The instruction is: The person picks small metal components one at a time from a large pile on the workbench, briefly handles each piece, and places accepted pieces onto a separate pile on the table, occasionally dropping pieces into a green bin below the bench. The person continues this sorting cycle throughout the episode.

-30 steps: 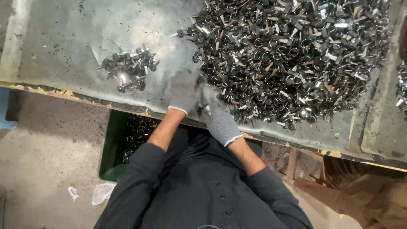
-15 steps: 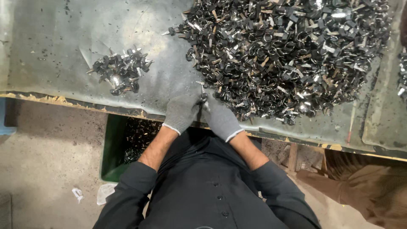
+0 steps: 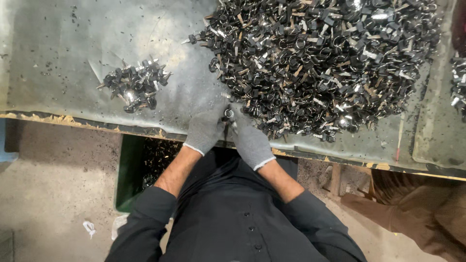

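Down by the person's legs, a green bin (image 3: 127, 170) sits on the floor under the table's near edge, dark metal bits showing inside. Up at that near edge, both gray-gloved hands meet. The left hand (image 3: 206, 128) and the right hand (image 3: 250, 140) are closed in on one small ring part (image 3: 228, 114), fingers of both pinched around it, held just above the table (image 3: 58, 58) right at its front edge. The part's shiny loop pokes up between the gloves. Just beyond the right hand the big pile (image 3: 320, 63) begins, a heap of dark and silvery ring pieces spreading over the table's far right half up to the far edge. Off to the left, well apart, a small pile (image 3: 133, 85) lies on bare sheet metal. At the right edge, a few more parts (image 3: 458, 82).
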Demonstrator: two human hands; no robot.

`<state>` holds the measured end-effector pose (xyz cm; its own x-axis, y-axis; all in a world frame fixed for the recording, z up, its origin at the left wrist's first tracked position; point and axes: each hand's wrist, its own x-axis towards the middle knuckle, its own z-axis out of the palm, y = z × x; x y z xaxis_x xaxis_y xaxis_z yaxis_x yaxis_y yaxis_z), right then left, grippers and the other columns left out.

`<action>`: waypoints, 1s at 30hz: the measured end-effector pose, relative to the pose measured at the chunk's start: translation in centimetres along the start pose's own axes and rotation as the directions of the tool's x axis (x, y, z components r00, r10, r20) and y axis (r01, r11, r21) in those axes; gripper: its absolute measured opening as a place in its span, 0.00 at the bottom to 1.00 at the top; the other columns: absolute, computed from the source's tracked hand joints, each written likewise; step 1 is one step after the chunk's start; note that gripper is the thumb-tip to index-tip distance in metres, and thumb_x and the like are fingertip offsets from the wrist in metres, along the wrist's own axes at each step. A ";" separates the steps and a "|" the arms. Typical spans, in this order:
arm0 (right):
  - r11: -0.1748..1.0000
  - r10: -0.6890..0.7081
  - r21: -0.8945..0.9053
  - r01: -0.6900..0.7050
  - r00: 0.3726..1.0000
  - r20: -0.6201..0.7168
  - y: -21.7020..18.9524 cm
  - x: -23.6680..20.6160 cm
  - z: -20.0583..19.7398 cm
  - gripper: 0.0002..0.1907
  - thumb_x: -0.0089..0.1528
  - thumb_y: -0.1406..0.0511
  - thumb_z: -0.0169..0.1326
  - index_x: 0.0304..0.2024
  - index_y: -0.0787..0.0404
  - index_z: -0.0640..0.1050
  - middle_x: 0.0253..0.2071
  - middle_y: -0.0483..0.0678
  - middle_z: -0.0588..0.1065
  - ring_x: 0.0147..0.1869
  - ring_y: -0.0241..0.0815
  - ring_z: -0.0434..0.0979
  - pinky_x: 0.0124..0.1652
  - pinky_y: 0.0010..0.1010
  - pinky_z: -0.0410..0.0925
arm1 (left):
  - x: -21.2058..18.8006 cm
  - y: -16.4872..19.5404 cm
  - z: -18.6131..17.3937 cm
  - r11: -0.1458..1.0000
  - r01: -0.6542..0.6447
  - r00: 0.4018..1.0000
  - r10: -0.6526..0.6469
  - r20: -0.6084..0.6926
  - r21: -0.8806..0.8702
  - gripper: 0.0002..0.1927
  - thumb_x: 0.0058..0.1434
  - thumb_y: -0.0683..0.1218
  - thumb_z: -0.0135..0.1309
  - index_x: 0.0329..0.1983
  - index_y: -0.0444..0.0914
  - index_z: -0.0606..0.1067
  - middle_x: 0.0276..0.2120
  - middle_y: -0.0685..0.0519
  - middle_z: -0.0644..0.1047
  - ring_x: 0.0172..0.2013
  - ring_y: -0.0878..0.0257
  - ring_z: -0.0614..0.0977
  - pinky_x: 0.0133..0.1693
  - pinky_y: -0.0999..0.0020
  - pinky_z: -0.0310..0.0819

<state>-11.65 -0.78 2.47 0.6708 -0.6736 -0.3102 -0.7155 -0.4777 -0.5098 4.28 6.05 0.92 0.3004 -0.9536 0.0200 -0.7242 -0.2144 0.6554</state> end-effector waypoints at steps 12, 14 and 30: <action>0.998 0.012 -0.064 -0.008 0.998 0.069 0.4 1.8 0.6 0.23 0.68 0.65 0.48 0.63 0.67 0.63 0.39 0.65 0.79 0.41 0.62 0.83 0.39 0.50 0.75 | 0.6 -0.9 0.3 0.989 -0.145 0.989 0.143 0.046 0.036 0.08 0.56 0.43 0.55 0.39 0.39 0.79 0.36 0.44 0.80 0.39 0.44 0.82 0.40 0.50 0.75; 0.986 0.050 -0.161 -0.051 0.999 -0.008 -0.2 1.3 1.6 0.21 0.68 0.68 0.46 0.62 0.70 0.64 0.38 0.66 0.79 0.39 0.62 0.83 0.37 0.50 0.75 | 0.3 -1.0 0.7 0.969 -0.206 0.978 0.205 0.022 0.137 0.07 0.58 0.42 0.55 0.39 0.38 0.78 0.35 0.43 0.79 0.39 0.44 0.81 0.41 0.49 0.75; 0.957 -0.221 -0.217 0.190 0.967 -0.127 0.4 -0.7 1.2 0.31 0.61 0.70 0.48 0.67 0.70 0.62 0.66 0.68 0.71 0.41 0.60 0.83 0.34 0.46 0.76 | -0.6 0.2 1.5 0.999 0.020 0.992 -0.024 -0.121 -0.039 0.15 0.56 0.42 0.60 0.47 0.40 0.77 0.35 0.43 0.81 0.37 0.41 0.82 0.39 0.46 0.75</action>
<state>-12.12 0.15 1.55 0.7818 -0.6176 -0.0855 -0.6000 -0.7078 -0.3728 3.02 6.30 -0.15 0.3906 -0.9157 0.0950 -0.6933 -0.2247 0.6847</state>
